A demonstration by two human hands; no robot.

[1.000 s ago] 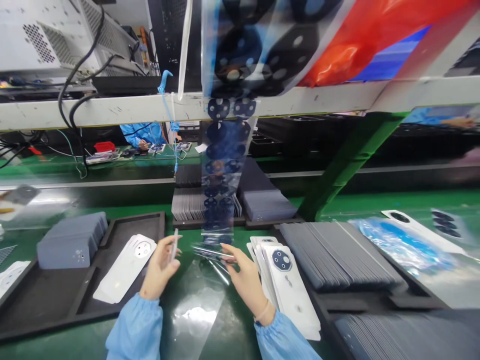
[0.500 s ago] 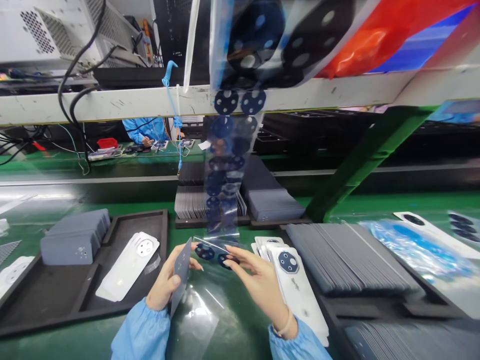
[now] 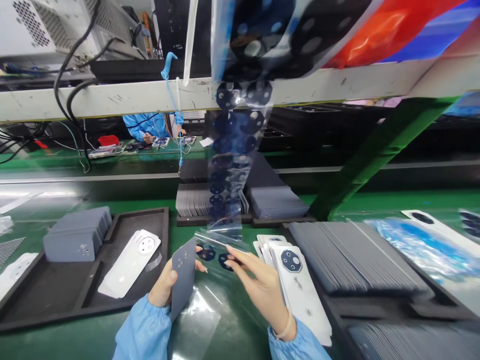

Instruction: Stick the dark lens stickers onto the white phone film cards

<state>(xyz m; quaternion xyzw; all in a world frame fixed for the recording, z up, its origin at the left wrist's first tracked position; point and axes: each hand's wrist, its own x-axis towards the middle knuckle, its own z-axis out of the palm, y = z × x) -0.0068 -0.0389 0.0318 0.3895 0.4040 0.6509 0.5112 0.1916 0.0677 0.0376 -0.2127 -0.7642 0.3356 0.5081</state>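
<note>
My left hand (image 3: 165, 285) is closed on a grey phone back panel (image 3: 183, 275), tilted upright, with small camera holes near its top. Close to it, the fingers of my right hand (image 3: 258, 282) pinch the lower end of a clear film strip (image 3: 227, 220). Dark round camera-lens stickers run in pairs down this strip, which hangs from above. One dark sticker (image 3: 206, 252) shows between my hands, and another (image 3: 225, 261) lies by my right fingertips. Whether my right fingers grip the film alone or a sticker too, I cannot tell.
A black tray (image 3: 52, 290) at left holds grey panels (image 3: 75, 235) and white phone-shaped sheets (image 3: 129, 265). White sheets (image 3: 303, 290) lie right of my right hand, beside a tray of grey panels (image 3: 352, 257). A white beam (image 3: 131, 100) crosses above; a co-worker's blue sleeve (image 3: 140, 125) shows behind.
The grey panel has turned so more of its face shows. My right hand stays at the film's lower end. The whole view has shifted slightly.
</note>
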